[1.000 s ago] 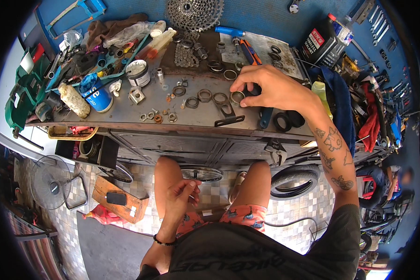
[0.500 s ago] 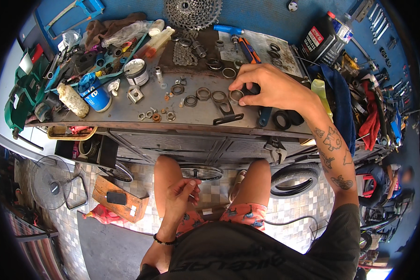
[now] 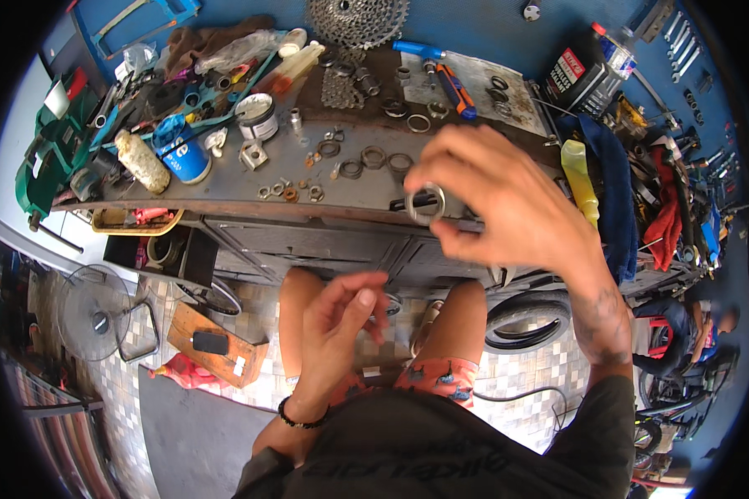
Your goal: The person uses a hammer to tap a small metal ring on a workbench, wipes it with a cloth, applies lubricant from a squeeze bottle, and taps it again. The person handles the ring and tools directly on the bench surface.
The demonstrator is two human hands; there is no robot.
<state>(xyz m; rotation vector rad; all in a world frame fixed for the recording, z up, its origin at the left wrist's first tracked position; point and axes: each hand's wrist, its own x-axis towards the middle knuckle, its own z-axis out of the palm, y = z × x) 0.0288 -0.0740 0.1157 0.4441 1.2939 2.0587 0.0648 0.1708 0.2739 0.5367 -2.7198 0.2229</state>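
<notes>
My right hand (image 3: pixel 499 195) is lifted just over the front edge of the workbench. A thin metal ring (image 3: pixel 411 206) is pinched between its thumb and fingers, tilted so its round opening shows. Behind the ring, a dark flat metal piece (image 3: pixel 398 205) lies partly hidden on the bench. Several dark rings and nuts sit to the left, among them a hex nut (image 3: pixel 374 156) and a ring (image 3: pixel 351 170). My left hand (image 3: pixel 341 312) hovers above my lap, fingers loosely apart and thumb up, with nothing in it.
Small nuts and bolts (image 3: pixel 290 195) lie near the bench edge (image 3: pixel 250 208). A white tub (image 3: pixel 256 116), a blue can (image 3: pixel 185 154) and a dirty bottle (image 3: pixel 143 162) stand left. A cassette (image 3: pixel 358 21) is at the back. An open drawer (image 3: pixel 195 258) juts out; another person (image 3: pixel 695 333) sits far right.
My right hand has picked the ring up off the bench and brought it toward me. My left hand has risen and moved forward, its fingers spreading.
</notes>
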